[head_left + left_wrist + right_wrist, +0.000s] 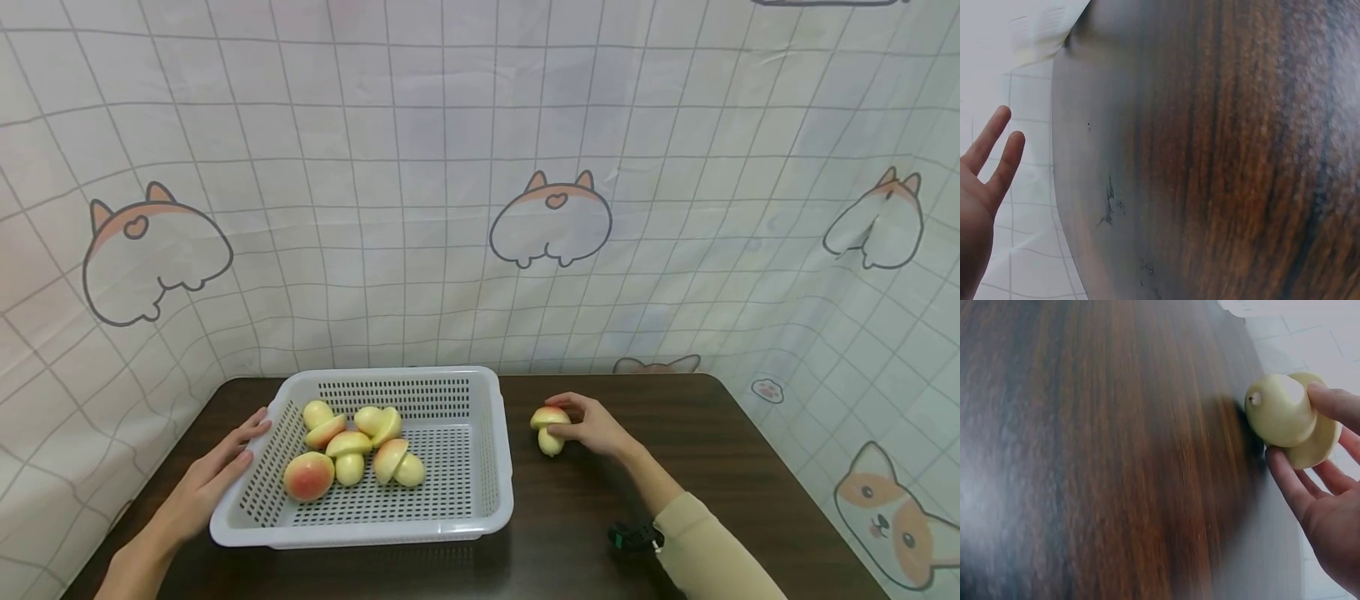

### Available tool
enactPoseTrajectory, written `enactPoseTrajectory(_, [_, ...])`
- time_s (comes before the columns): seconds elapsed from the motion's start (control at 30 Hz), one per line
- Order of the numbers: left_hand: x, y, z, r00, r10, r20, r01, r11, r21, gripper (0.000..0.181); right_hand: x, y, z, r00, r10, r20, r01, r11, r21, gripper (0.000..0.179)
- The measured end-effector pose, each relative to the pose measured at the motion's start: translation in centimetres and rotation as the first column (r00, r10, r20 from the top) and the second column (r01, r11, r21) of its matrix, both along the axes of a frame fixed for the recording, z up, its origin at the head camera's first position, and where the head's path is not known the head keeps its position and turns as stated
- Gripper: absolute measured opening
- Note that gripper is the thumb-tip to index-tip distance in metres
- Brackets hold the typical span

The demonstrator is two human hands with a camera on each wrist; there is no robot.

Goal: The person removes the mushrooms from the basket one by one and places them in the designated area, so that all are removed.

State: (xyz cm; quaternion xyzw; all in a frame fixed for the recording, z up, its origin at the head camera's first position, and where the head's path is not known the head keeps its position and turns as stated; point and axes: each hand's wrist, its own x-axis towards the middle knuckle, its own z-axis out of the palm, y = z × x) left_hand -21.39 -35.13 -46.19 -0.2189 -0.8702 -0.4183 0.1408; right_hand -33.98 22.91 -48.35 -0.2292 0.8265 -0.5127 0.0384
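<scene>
My right hand [596, 427] pinches a toy mushroom [551, 422] with a red-and-yellow cap and a pale yellow stem, low over the table to the right of the basket. In the right wrist view the thumb and fingers hold the mushroom [1282, 412] around its cap and stem, with the stem's end facing the camera. My left hand [201, 492] rests with extended fingers against the left rim of a white plastic basket [491, 467]. Inside the basket, toward its left, lie several similar mushrooms [349, 468]; one [309, 477] shows mostly its red cap.
Beneath everything is a dark wood-grain table [570, 533]. A small black strap-like object [632, 536] shows by the right sleeve [708, 546]. Behind and beside the table hangs a white grid-patterned curtain [420, 308] with cartoon dogs.
</scene>
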Motion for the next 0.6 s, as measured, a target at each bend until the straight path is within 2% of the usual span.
enactPoseTrajectory(0.27, [0.0,-0.01,-0.1,1.0,-0.008,-0.001,0.008,1.0,0.012,0.042,-0.19,-0.59,-0.15,1.0,0.005,0.011,-0.005,1.0,0.015,0.049])
enactPoseTrajectory(0.47, [0.04,0.04,-0.05,1.0,-0.007,-0.003,0.007,1.0,0.019,0.042,-0.26,-0.38,-0.14,1.0,0.015,0.019,-0.014,1.0,-0.005,0.052])
enactPoseTrajectory(0.6, [0.03,0.01,-0.14,1.0,-0.005,-0.006,0.005,1.0,0.021,0.042,-0.4,0.11,0.0,1.0,0.001,0.03,-0.001,1.0,0.016,0.053])
